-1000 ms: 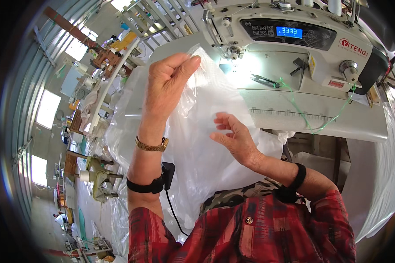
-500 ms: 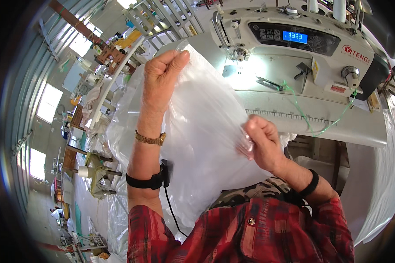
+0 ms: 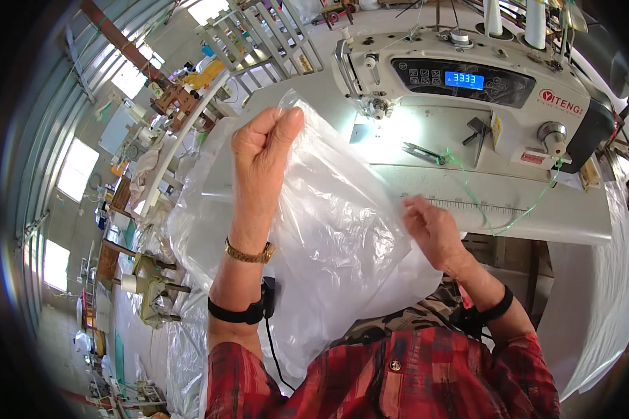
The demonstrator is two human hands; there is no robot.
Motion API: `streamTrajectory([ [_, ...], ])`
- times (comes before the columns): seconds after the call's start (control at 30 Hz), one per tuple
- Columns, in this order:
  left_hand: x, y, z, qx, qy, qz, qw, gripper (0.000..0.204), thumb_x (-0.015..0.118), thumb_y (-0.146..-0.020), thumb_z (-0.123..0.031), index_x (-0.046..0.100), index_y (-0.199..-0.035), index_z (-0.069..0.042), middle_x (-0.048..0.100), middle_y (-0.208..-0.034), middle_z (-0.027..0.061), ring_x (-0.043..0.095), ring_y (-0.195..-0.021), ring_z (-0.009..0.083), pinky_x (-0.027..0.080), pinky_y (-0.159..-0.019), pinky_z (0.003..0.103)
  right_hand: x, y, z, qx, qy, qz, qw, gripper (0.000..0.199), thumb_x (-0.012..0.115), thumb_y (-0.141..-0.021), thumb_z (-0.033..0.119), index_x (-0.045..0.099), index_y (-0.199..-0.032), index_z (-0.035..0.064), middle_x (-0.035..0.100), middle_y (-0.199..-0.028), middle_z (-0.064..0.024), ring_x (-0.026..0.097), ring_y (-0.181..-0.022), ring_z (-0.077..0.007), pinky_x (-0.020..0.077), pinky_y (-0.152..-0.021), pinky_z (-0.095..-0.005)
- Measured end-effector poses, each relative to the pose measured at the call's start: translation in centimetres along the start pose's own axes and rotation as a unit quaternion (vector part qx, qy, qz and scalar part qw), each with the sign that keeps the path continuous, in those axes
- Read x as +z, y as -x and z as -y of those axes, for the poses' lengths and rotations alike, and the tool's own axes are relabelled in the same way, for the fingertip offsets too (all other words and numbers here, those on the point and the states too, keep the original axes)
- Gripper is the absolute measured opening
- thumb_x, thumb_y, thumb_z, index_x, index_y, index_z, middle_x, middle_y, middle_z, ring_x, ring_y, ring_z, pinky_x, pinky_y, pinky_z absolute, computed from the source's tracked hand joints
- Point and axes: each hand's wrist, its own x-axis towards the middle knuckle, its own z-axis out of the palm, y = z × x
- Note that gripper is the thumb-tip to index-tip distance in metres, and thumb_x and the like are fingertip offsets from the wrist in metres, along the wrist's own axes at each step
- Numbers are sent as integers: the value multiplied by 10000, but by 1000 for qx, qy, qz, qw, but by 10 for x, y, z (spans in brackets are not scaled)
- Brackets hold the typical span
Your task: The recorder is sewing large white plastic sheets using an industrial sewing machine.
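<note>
My left hand (image 3: 262, 150) is raised left of the sewing machine, its fist closed on the top corner of a translucent plastic sheet (image 3: 342, 223). The sheet hangs down in glossy wrinkles toward my lap, and white material shows through it. By the sheet's right edge is my right hand (image 3: 435, 234), slightly blurred, with its fingers loosely bent and apart from one another. I see nothing held in it. The sewing machine (image 3: 468, 77) stands beyond my hands, its lamp lit over the needle area.
On the machine bed lie thread snips (image 3: 424, 153), a small black tool (image 3: 476, 130) and green thread (image 3: 482, 199). A ruler strip (image 3: 468, 205) runs along the table front. More plastic sheeting (image 3: 192, 216) is heaped at left, and white sheeting (image 3: 594, 300) hangs at right.
My right hand has let go of the sheet's right edge and moved slightly right and down. The sheet has gone slacker and more wrinkled. My left hand still grips its corner, lower in view.
</note>
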Motion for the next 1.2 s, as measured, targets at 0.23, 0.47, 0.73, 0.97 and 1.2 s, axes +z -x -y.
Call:
streamTrajectory([
  [0.23, 4, 2, -8, 25, -15, 11, 1000, 350, 662, -937, -186, 511, -665, -25, 334, -614, -107, 247, -590, 20, 190, -507, 219, -29, -10, 57, -115, 2, -75, 991, 395, 660, -884, 167, 550, -1234, 19, 640, -1101, -174, 638, -977, -310, 499, -832, -406],
  [0.47, 10, 17, -24, -7, -46, 36, 998, 280, 674, -918, -135, 567, -693, -7, 387, -610, -98, 299, -589, 6, 244, -493, 207, -3, -33, 79, -156, -143, -77, 974, 589, 692, -886, 315, 477, -1311, -31, 551, -1270, -219, 540, -1148, -319, 431, -949, -410],
  [0.73, 12, 18, -3, 93, -68, 24, 993, 190, 631, -858, -110, 540, -727, -7, 485, -595, 165, 497, -494, 271, 386, -501, 374, 30, -80, 54, -219, -185, -75, 955, 181, 503, -956, 73, 425, -798, 30, 391, -776, 14, 366, -756, -94, 343, -656, -255],
  [0.97, -3, 26, 38, 75, -140, 21, 987, 308, 659, -860, -192, 498, -670, -12, 525, -574, 152, 529, -557, 368, 407, -553, 437, 67, -103, -3, -203, -245, -77, 945, 231, 463, -1000, 217, 498, -872, 28, 458, -781, 11, 411, -769, -101, 379, -701, -243],
  [1.2, -2, 23, 101, 28, -175, 9, 984, 264, 626, -881, -183, 555, -698, -7, 574, -643, 160, 558, -628, 369, 426, -607, 445, 72, -151, -55, -144, -288, 111, 940, 267, 470, -1026, 211, 498, -811, 56, 550, -800, 22, 457, -739, -47, 422, -670, -214],
])
